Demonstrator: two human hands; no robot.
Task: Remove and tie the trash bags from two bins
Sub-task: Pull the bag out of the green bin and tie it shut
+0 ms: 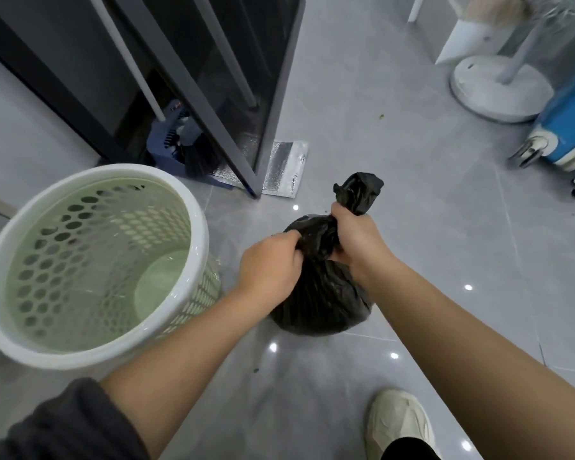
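Head view, bag: the black trash bag (319,293) is sitting on the grey tiled floor (412,227), just right of the emptied white perforated bin (90,260) and apart from it.
Head view, left hand: the left hand (269,263) is clenching gathered plastic at the left of the bag's neck.
Head view, right hand: the right hand (356,237) is gripping the twisted neck, the loose tail (359,190) sticking up past the fist.
Risk, knot: if either grip is slackening while the tail is being crossed, the twist is likely unwinding and the mouth reopening.
Risk, tear: hard pulling is probably stretching the thin film until it splits at the neck.
Risk, floor: the tiles are gleaming with light spots, so the bag may be sliding rather than resisting the pull.
Room: a dark-framed glass door (246,94) is standing ahead; a white fan base (498,88) and a blue suitcase (568,127) are standing at the right; one shoe (399,423) is planted near the bag.
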